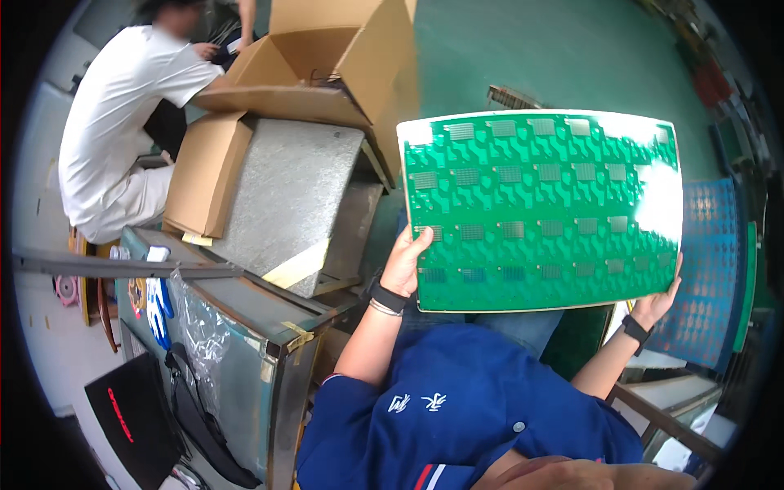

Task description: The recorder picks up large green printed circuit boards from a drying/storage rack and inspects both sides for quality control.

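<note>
Between my two hands I hold up a large green circuit board panel [531,204], printed with rows of repeated rectangular patterns. Bright glare covers its right side and top corners. My left hand [404,260] grips the left edge, thumb over the front and the other fingers hidden behind. My right hand [656,304] is closed on the lower right edge, its fingers partly behind the panel. Each wrist wears a dark band. Just right of the panel stands a blue sheet [709,269] with rows of copper-coloured marks.
An open cardboard box [286,98] stands at the far left, beside a person in a white shirt [122,114]. Nearer are a grey slab [286,196] and a closed carton [208,175]. A metal bench [237,327] at left carries a blue-and-white glove [158,306], plastic film and a black strap.
</note>
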`<state>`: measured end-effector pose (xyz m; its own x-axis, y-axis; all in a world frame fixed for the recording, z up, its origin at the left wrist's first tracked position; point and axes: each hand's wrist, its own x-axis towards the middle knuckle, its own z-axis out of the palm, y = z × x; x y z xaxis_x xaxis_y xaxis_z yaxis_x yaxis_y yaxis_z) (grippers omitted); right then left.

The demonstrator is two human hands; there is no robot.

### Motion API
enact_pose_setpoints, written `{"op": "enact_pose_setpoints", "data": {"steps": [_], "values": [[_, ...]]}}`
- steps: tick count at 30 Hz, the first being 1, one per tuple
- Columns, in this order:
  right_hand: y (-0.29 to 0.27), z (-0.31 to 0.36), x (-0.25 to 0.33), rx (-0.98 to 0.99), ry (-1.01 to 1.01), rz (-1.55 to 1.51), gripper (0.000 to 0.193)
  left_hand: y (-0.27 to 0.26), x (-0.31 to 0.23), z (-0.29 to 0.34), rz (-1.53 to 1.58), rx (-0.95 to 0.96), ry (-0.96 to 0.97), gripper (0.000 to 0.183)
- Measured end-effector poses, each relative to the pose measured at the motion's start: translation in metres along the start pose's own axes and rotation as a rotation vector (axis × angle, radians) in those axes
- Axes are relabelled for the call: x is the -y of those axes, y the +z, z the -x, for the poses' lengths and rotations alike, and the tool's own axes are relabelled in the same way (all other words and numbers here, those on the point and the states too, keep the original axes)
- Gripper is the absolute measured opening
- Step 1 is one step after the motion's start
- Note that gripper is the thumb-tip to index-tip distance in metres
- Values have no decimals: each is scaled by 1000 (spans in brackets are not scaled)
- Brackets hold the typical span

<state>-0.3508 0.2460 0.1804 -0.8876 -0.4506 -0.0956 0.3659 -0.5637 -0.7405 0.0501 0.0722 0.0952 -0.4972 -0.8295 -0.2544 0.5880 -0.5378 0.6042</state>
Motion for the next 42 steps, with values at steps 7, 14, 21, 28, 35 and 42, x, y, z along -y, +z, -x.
{"op": "enact_pose_setpoints", "data": {"steps": [7, 14, 21, 28, 35, 42], "values": [[-1, -11, -9, -15, 10, -54, 48, -2, -3, -5, 19, -38, 3, 35], [8, -1, -7, -75, 64, -37, 49, -10, -1, -3, -36, -51, 35, 37], [18, 3, -14, -148, 57, -32, 47, -4, -9, 8, -2, -74, 15, 36], [26, 9, -14, -181, 38, 2, 47, -4, -9, 3, 11, -35, 7, 39], [24, 8, -20, -155, 66, 25, 49, -2, -10, 10, 77, -18, 7, 38], [2, 1, -21, -128, 47, 207, 49, -28, 5, -6, 134, -38, -94, 42]]}}
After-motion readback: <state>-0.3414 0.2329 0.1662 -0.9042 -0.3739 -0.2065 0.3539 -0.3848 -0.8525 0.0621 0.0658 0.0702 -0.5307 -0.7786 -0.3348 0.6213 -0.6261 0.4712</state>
